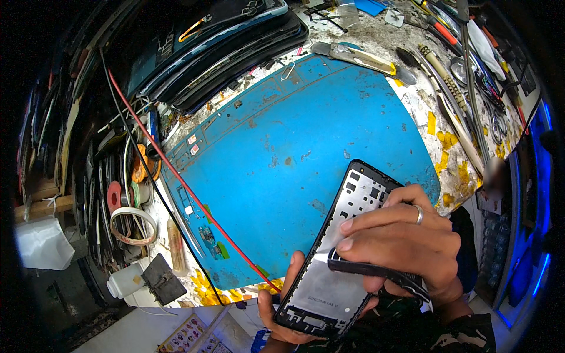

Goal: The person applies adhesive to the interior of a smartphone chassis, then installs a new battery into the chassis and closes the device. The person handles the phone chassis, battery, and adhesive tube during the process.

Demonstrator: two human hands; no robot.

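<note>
My left hand (272,315) grips a phone frame (321,276) by its lower edges, tilted over the near edge of the blue mat. The frame has a black rim and a bare silver plate with several cut-outs at its upper end. Above the plate, my right hand (406,241), with a ring on one finger, is closed round a slim black tool (371,269). The tool has a rounded end toward the plate and a ridged end near my wrist; its exact kind is unclear. I cannot tell whether it touches the plate.
A worn blue mat (276,176) covers the bench, crossed at left by a red cable (194,197) and a black one. Dark flat panels (229,65) are stacked behind. A tape roll (134,226) lies left; a scraper (353,57), brush (406,57) and other tools lie right.
</note>
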